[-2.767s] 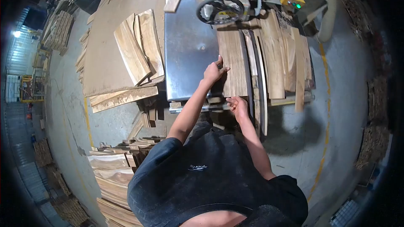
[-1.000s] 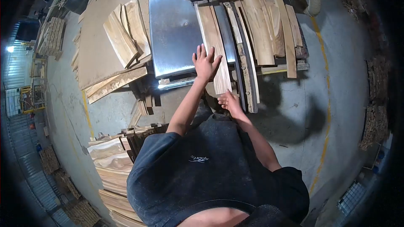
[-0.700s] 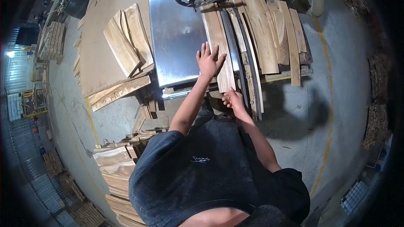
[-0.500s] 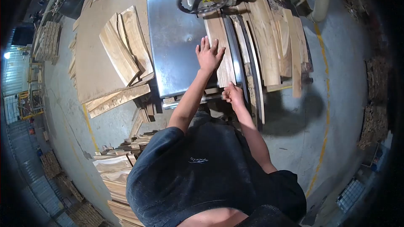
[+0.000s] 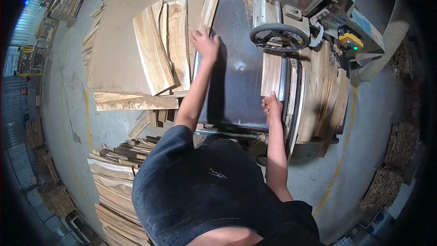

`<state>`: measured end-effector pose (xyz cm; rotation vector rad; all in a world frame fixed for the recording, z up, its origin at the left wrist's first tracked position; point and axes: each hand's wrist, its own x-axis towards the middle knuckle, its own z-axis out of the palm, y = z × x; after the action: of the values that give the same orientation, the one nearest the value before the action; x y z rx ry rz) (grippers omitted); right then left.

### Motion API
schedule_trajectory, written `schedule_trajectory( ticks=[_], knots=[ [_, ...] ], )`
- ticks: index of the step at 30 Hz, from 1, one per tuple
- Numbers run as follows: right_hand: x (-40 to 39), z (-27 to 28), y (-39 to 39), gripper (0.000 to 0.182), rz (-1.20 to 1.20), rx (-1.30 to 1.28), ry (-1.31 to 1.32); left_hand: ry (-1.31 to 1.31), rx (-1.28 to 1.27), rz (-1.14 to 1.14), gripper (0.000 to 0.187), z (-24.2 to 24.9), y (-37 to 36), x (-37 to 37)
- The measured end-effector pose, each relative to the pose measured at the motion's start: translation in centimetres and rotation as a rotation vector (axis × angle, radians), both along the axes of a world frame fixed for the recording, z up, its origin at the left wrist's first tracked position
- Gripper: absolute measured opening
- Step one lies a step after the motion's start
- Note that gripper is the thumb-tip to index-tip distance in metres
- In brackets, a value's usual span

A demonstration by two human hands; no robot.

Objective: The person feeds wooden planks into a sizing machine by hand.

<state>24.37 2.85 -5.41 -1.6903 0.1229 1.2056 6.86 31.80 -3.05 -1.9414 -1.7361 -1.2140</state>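
Observation:
My left hand (image 5: 205, 45) reaches over the left side of the metal saw table (image 5: 241, 95), its fingers spread. Its fingertips are at the near end of a long narrow wood strip (image 5: 213, 0); whether they grip it is hard to see. My right hand (image 5: 273, 107) is at the near end of a flat wooden board (image 5: 271, 75), thumb at the board's edge and the other fingers curled. The board's far end runs under the machine head (image 5: 296, 4), behind the black handwheel (image 5: 280, 37), and is hidden there.
Several wooden boards (image 5: 154, 50) lie on the brown side table (image 5: 109, 59) at left. More planks (image 5: 318, 95) rest right of the rail. Stacked boards (image 5: 114, 191) stand at lower left. A ribbed hose (image 5: 391, 45) curves down at far right.
My left hand has left the board and moved left to the narrow strip. The board has gone farther under the machine, with my right hand still at its near end. The view has shifted.

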Motion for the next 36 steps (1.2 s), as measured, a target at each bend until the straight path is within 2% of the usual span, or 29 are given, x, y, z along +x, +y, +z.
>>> schedule_trajectory(
  ticks=[2, 6, 9, 10, 11, 12, 13, 14, 16, 17, 18, 19, 20, 21, 22, 23, 24, 25, 27, 28, 29, 30, 31, 32, 34, 36],
  knots=[
    [0.5, 0.2, 1.3, 0.043, 0.021, 0.024, -0.03, -0.081, -0.568, -0.181, 0.026, -1.9, 2.9, -2.9],
    [0.2, -0.4, 3.0, 0.036, 0.042, 0.158, -0.152, 0.013, -0.55, -0.317, 0.025, -2.2, -0.4, -4.3],
    [-2.7, 1.1, 2.5, 0.026, -0.066, 0.477, -0.088, 0.06, -0.448, -0.326, 0.025, -2.6, -7.8, -4.6],
    [-3.3, 1.0, 1.7, 0.026, -0.076, 0.478, -0.085, 0.054, -0.438, -0.36, 0.025, -2.3, -10.7, -4.8],
    [-3.8, 0.5, 0.8, 0.026, 0.054, 0.406, -0.16, 0.019, -0.436, -0.392, 0.027, -2.4, -13.8, -5.0],
    [-4.2, 0.0, -0.4, 0.025, 0.181, 0.33, -0.235, -0.053, -0.451, -0.404, 0.035, -2.6, -17.1, -5.2],
    [-4.7, -0.6, -2.1, 0.025, 0.263, 0.359, -0.273, -0.023, -0.474, -0.412, 0.051, -2.8, -20.2, -5.6],
    [-5.3, 0.0, -4.0, 0.024, 0.27, 0.365, -0.289, -0.062, -0.663, -0.392, 0.076, -1.4, -23.5, -5.8],
    [-5.7, 1.7, -8.6, 0.023, 0.315, 0.488, -0.551, -0.126, -0.81, -0.413, 0.096, -0.9, -28.6, -6.6],
    [-5.7, 2.2, -10.9, 0.02, 0.289, 0.361, -0.934, -0.171, -0.872, -0.41, 0.103, -1.3, -30.6, -7.1],
    [-5.4, 4.1, -13.1, 0.019, 0.208, 0.349, -1.171, -0.214, -0.935, -0.405, 0.11, -1.6, -32.2, -7.5],
    [-4.9, 5.4, -15.1, 0.02, 0.151, 0.214, -1.46, -0.474, -1.186, -0.434, 0.101, -0.3, -33.1, -7.7],
    [-4.0, 6.2, -17.0, 0.033, 0.145, 0.158, -1.511, -0.461, -1.191, -0.439, 0.101, -1.4, -34.1, -7.8],
    [-3.6, 5.9, -18.3, 0.041, 0.148, 0.001, -1.535, -0.591, -1.096, -0.576, 0.093, -3.6, -35.0, -7.8],
    [-3.2, 5.4, -19.4, 0.049, 0.147, -0.16, -1.552, -0.718, -0.997, -0.714, 0.085, -3.5, -35.7, -7.6],
    [-2.8, 4.1, -20.4, 0.054, 0.252, -0.244, -1.522, -0.654, -0.971, -0.702, 0.071, -3.4, -36.4, -7.6],
    [-2.8, 3.4, -20.9, 0.06, 0.351, -0.325, -1.488, -0.638, -0.979, -0.726, 0.071, -2.8, -36.7, -7.4],
    [-3.0, 2.7, -21.3, 0.06, 0.354, -0.275, -1.524, -0.568, -0.988, -0.7, 0.068, -2.3, -36.8, -7.1],
    [-3.3, 2.7, -22.2, 0.042, 0.382, -0.235, -1.461, -0.348, -0.929, -0.658, 0.064, -1.1, -37.0, -6.6],
    [-3.4, 3.2, -22.3, 0.035, 0.429, -0.247, -1.403, -0.34, -0.931, -0.675, 0.064, -1.6, -37.1, -6.7],
    [-3.3, 3.1, -22.4, 0.023, 0.32, -0.177, -1.456, -0.308, -0.844, -0.702, 0.063, -2.5, -37.0, -6.7],
    [-3.0, 2.7, -22.5, 0.023, 0.311, -0.18, -1.461, -0.28, -0.754, -0.723, 0.062, -2.5, -36.9, -6.6],
    [-2.7, 2.3, -22.9, 0.024, 0.198, -0.057, -1.352, -0.231, -0.779, -0.732, 0.07, -2.4, -36.8, -6.7],
    [-2.5, 1.9, -23.1, 0.025, 0.092, 0.066, -1.236, -0.233, -0.775, -0.73, 0.07, -2.4, -36.8, -6.7],
    [-2.9, 2.4, -23.4, 0.026, 0.088, 0.09, -1.245, -0.403, -0.959, -0.804, 0.082, -1.8, -36.8, -6.7],
    [-3.7, 2.9, -23.6, 0.023, 0.135, 0.093, -1.493, -0.515, -1.22, -0.884, 0.098, -1.6, -36.7, -6.2]
  ],
)
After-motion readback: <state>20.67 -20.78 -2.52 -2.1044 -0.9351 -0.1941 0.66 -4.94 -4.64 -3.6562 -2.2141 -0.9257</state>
